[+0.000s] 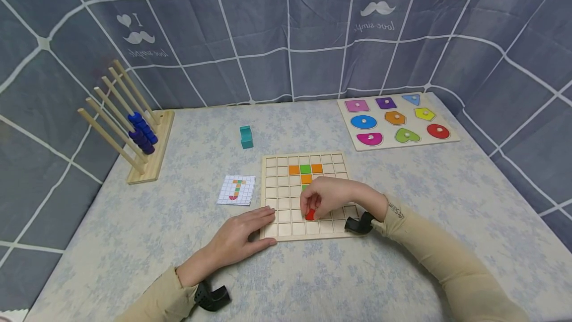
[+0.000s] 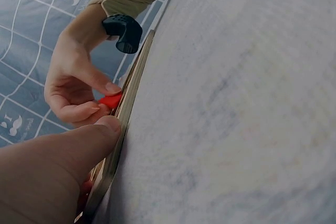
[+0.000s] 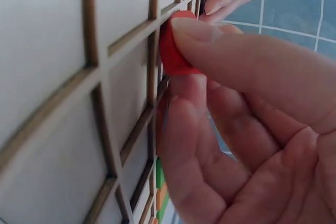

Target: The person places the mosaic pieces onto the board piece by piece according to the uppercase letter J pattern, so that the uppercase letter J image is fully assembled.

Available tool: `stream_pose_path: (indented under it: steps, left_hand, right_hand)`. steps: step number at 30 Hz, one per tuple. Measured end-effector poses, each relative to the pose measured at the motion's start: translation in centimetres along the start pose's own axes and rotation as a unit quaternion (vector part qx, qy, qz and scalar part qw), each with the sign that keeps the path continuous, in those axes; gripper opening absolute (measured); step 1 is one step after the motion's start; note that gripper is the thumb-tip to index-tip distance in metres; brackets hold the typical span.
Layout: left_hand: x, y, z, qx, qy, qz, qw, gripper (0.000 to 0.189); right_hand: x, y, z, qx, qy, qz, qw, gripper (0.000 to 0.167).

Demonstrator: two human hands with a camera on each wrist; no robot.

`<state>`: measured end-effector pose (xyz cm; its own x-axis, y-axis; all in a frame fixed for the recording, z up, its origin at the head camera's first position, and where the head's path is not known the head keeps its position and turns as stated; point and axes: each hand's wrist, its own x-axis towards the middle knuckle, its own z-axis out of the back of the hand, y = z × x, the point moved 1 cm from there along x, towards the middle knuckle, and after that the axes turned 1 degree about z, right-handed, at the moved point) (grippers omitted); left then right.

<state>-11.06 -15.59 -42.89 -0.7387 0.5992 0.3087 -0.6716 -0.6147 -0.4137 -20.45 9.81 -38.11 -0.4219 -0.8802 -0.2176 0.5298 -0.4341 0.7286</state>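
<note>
A wooden grid board (image 1: 284, 216) lies on the table with orange and green square tiles (image 1: 305, 169) set in its upper cells. My right hand (image 1: 328, 195) pinches a red tile (image 1: 310, 214) between thumb and fingers, right at the lower middle cells. In the right wrist view the red tile (image 3: 178, 45) has a rounded edge and leans against the grid's dividers. My left hand (image 1: 239, 235) rests on the board's left lower corner with fingers extended. Left of the board lies a pattern card (image 1: 237, 190) printed with a J-shaped figure in orange, green and red.
Behind the card stands a teal block (image 1: 246, 137) with a notch. A wooden peg rack (image 1: 152, 173) with blue beads is at the back left. The shape puzzle board (image 1: 397, 118) with knobbed pieces lies at the back right. A grey curtain (image 1: 250, 29) surrounds the table.
</note>
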Motion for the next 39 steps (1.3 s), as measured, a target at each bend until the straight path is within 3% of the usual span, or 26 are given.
stream_pose_path:
  steps: [12, 19, 30, 39]
  left_hand:
    - [0.0, 0.0, 0.0, -0.002, 0.003, 0.0, 1.0, 0.054]
    - [0.0, 0.0, 0.1, -0.003, 0.005, 0.002, 1.0, 0.054]
    - [0.0, 0.0, 0.1, 0.0, 0.004, 0.004, 1.0, 0.054]
    - [0.0, 0.0, 0.1, -0.001, 0.005, 0.003, 1.0, 0.054]
  right_hand:
    - [0.1, -0.1, 0.5, 0.017, -0.02, -0.019, 0.9995, 0.01]
    - [0.3, -0.4, 0.5, 0.021, -0.034, -0.004, 0.9992, 0.008]
    - [-0.1, -0.4, -0.2, 0.032, -0.095, -0.042, 0.9941, 0.011]
    - [-0.7, -0.5, -0.3, 0.019, -0.084, -0.033, 0.9957, 0.013]
